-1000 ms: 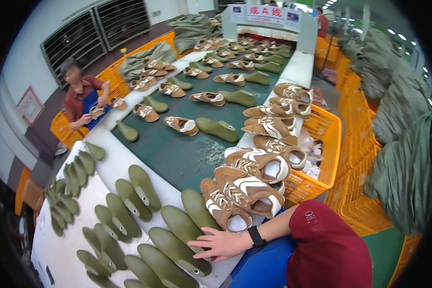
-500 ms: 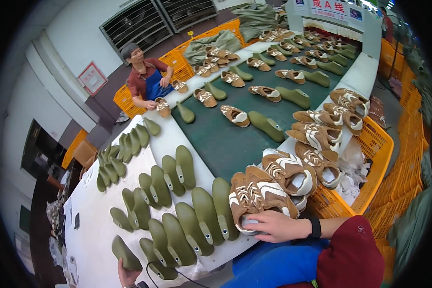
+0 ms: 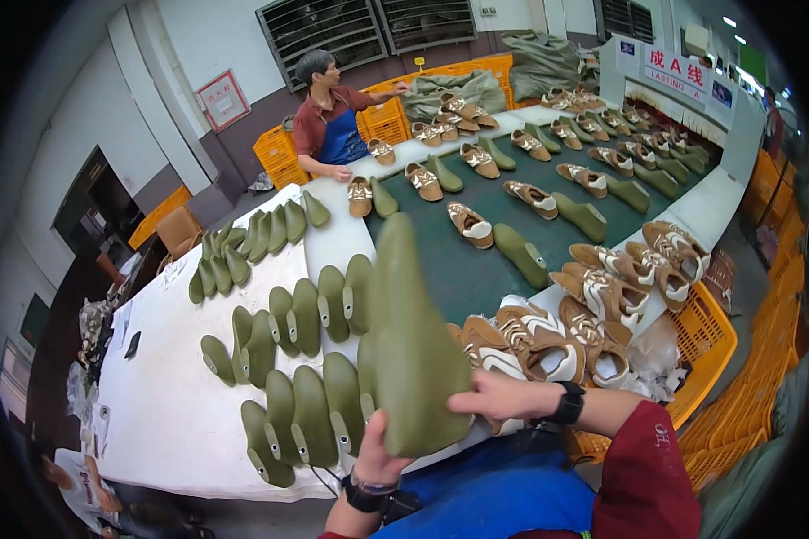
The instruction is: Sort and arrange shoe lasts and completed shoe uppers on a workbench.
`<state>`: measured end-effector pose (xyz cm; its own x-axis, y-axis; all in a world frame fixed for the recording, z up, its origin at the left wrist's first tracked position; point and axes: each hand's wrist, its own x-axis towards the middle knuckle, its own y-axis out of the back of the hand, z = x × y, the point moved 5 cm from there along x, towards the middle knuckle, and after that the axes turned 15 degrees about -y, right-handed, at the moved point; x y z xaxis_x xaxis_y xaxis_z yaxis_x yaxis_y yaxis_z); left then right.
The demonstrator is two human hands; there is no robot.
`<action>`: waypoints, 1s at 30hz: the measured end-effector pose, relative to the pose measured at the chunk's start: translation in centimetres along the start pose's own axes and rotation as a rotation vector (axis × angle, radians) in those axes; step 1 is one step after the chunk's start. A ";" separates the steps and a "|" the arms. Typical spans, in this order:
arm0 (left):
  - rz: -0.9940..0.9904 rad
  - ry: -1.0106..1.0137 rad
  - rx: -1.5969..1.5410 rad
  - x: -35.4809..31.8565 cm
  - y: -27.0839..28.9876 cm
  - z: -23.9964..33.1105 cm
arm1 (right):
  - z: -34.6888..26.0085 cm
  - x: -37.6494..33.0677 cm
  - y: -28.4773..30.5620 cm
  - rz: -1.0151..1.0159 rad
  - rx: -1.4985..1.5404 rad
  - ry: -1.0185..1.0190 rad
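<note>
Holding position: left hand at the lower left edge of the shoe last, right hand at its lower right edge.
Shoe last: one, olive green, raised above the near edge of the white table; narrow end up, wide end between both hands.
Left fingers: closed on the wide end, one digit along the edge; the others are hidden.
Right fingers: bent, tips against the side; whether they pinch cannot be told.
Near lasts: four in plain view, at least one more partly hidden behind the shoe last.
Middle lasts: seven.
Far lasts: overlapping; exact count cannot be told.
Green belt, nearest pair: one brown shoe, one belt last.
Ledge shoes: overlapping; exact count cannot be told.
Co-worker: one, across the belt.
</note>
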<state>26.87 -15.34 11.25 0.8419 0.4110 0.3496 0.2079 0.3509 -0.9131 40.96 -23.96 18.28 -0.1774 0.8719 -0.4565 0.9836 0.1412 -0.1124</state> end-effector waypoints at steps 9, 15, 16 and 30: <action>-0.280 0.370 1.270 5.2 -1.7 0.8 | 1.3 -1.9 15.2 0.371 0.610 0.128; 0.216 0.089 2.049 -2.7 5.7 9.2 | -2.6 6.4 27.5 0.576 0.315 -0.232; 0.131 0.010 2.234 -3.4 6.3 9.5 | -2.8 8.7 28.9 0.574 0.292 -0.259; 0.266 -0.059 2.668 -4.0 8.8 9.1 | 5.2 30.4 27.8 0.723 -1.106 -0.488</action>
<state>20.78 -6.25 3.69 0.7282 0.5693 0.3816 -0.4756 0.0189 0.8795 62.72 4.03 -3.35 0.6020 0.6934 -0.3959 0.3387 0.2273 0.9130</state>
